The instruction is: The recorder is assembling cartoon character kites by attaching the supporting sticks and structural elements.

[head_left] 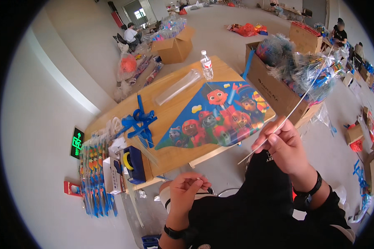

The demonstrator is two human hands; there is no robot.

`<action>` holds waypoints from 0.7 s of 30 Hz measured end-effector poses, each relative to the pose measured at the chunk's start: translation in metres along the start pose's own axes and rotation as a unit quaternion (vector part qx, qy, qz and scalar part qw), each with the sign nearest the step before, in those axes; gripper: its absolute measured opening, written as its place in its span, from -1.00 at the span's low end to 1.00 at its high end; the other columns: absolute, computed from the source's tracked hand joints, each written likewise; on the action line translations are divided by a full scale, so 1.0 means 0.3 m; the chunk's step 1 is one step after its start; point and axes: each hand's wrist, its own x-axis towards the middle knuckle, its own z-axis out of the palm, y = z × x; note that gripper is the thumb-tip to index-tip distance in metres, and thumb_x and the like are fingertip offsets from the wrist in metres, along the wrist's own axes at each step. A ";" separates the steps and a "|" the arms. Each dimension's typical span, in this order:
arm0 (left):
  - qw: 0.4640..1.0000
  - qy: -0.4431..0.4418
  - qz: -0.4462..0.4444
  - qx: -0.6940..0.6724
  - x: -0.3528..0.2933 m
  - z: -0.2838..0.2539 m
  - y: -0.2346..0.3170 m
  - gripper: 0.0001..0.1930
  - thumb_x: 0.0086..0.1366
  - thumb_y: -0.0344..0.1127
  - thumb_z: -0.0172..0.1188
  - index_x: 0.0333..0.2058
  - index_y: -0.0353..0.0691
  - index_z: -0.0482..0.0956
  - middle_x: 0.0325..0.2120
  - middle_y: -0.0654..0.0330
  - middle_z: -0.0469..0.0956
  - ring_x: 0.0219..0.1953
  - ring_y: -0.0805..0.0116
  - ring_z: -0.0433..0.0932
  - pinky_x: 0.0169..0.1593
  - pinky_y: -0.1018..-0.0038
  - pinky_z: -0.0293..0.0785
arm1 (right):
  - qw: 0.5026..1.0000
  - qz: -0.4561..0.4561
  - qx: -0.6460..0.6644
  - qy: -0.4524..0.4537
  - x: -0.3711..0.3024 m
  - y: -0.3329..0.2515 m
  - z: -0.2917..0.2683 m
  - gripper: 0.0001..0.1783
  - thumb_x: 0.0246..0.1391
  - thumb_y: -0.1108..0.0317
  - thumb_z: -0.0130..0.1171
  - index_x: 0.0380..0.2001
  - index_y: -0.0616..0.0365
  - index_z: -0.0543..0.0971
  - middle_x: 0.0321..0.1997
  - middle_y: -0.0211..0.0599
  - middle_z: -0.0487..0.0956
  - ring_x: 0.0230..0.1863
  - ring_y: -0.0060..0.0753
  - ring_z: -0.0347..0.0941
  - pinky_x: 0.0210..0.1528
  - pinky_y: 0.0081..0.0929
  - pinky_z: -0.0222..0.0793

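Note:
My right hand [283, 145] pinches a long thin white rod [300, 101] between thumb and fingers. The rod slants from below the fingertips up toward the far right. Lower and to the left, my left hand [186, 191] has its thumb and fingertips pressed together; what they hold, if anything, is too small to make out. Ahead of both hands, a kite [210, 122] printed with cartoon characters on blue lies flat on the wooden table [167, 112]. Its right corner is closest to my right hand, which is raised in front of the table edge.
A water bottle [207, 69] and a clear plastic sleeve [178, 87] sit behind the kite. Blue strips [142, 124] and a tape dispenser [138, 168] occupy the table's left side, beside bundled packages [96, 174]. A packed cardboard box [274, 85] stands right. Other people sit farther off.

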 end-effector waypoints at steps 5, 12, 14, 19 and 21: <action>0.999 -0.022 -0.018 -0.022 -0.028 0.063 0.085 -0.81 0.39 -0.65 0.12 -0.05 -0.40 0.48 -0.20 -0.09 0.68 -0.15 0.04 0.74 -0.06 0.29 0.73 | 0.996 -0.016 0.015 -0.082 -0.035 0.061 0.114 -0.88 0.44 0.54 -0.10 -0.04 0.13 0.36 0.00 0.04 0.62 0.08 -0.13 0.63 0.09 -0.23 0.62; 0.998 -0.034 -0.012 -0.048 -0.033 0.080 0.101 -0.82 0.42 -0.65 0.08 -0.04 -0.39 0.46 -0.13 -0.17 0.67 -0.08 -0.03 0.72 -0.02 0.24 0.73 | 0.995 0.022 0.028 -0.093 -0.030 0.097 0.164 -0.89 0.43 0.56 -0.10 -0.05 0.18 0.36 0.00 0.01 0.62 0.11 -0.15 0.62 0.09 -0.24 0.61; 0.997 -0.031 -0.001 -0.073 -0.033 0.070 0.093 -0.83 0.43 -0.64 0.07 -0.04 -0.38 0.45 -0.11 -0.18 0.67 -0.08 -0.03 0.72 -0.03 0.25 0.73 | 0.994 0.021 0.021 -0.105 -0.029 0.105 0.168 -0.89 0.43 0.56 -0.10 -0.05 0.18 0.36 0.00 0.00 0.62 0.10 -0.16 0.62 0.09 -0.25 0.62; 0.996 -0.032 0.007 -0.083 -0.025 0.054 0.077 -0.85 0.44 -0.62 0.07 -0.05 -0.39 0.45 -0.12 -0.18 0.67 -0.10 -0.02 0.73 -0.04 0.25 0.74 | 0.990 0.012 -0.026 -0.136 -0.019 0.116 0.171 -0.84 0.43 0.58 -0.15 -0.05 0.08 0.32 -0.06 0.00 0.58 0.08 0.00 0.63 0.04 -0.19 0.66; 0.996 -0.032 0.008 -0.084 -0.022 0.052 0.075 -0.86 0.44 -0.62 0.07 -0.06 -0.39 0.45 -0.12 -0.18 0.67 -0.11 -0.01 0.73 -0.04 0.25 0.74 | 0.991 0.016 -0.010 -0.131 -0.016 0.118 0.172 -0.84 0.42 0.59 -0.15 -0.05 0.08 0.33 -0.07 0.01 0.57 0.09 -0.01 0.63 0.04 -0.18 0.66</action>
